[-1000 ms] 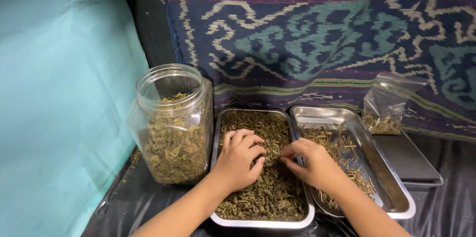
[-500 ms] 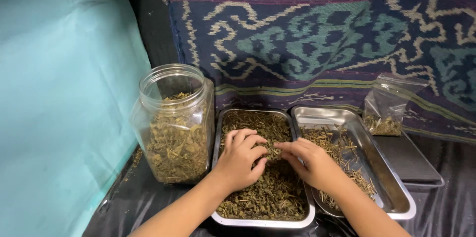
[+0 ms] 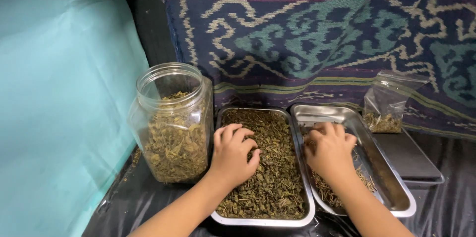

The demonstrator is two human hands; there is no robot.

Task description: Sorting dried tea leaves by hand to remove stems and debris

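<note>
Single head view, looking steeply down and forward, close over two steel trays (image 3: 303, 118); woven cloth (image 3: 317, 33) behind.

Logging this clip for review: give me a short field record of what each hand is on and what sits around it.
left hand: left hand palm down, fingers curled in the dried leaves of the left steel tray
right hand: right hand palm down over the stems in the right steel tray
grip: whether either hand holds anything cannot be told
left of trays: open clear jar, partly filled with dried leaves
right rear: small clear bag with some dried herb
backdrop: patterned woven cloth
</note>
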